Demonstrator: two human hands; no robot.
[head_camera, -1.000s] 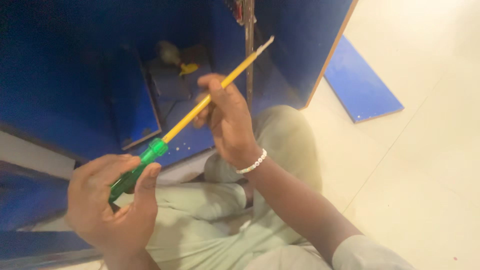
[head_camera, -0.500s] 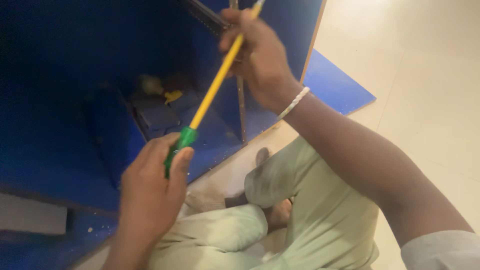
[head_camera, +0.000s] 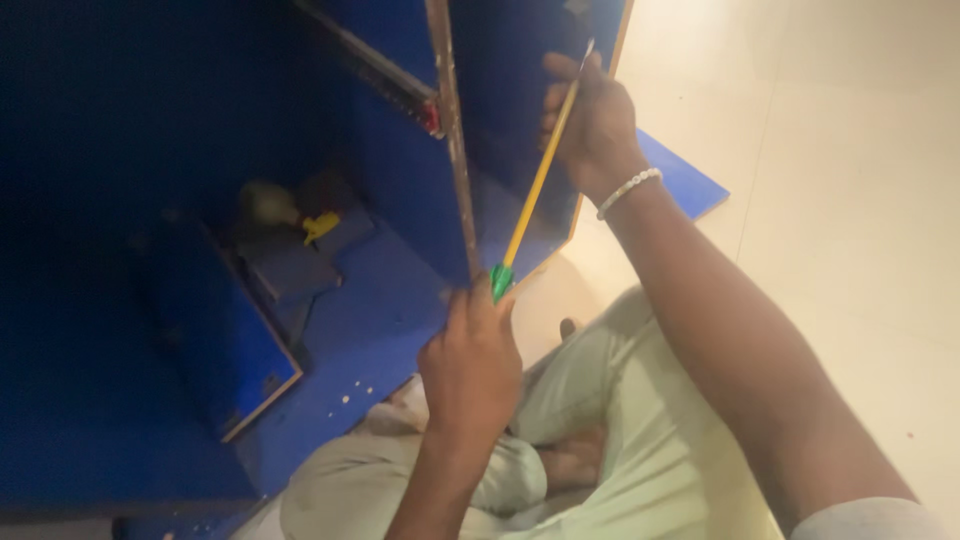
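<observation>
Inside the blue cabinet (head_camera: 380, 330), both hands grip the screwdriver: left hand (head_camera: 472, 365) on its green handle (head_camera: 500, 281), right hand (head_camera: 592, 120) steadying the yellow shaft (head_camera: 535, 190); it should stay straight.

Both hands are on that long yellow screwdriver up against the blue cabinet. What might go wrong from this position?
1. The right hand pinches the thin yellow shaft right by the tip, so a slip could jab the fingers or mark the blue panel.
2. The left hand covers nearly all of the green handle, far below the tip, so the long tool may wobble off its spot.
</observation>
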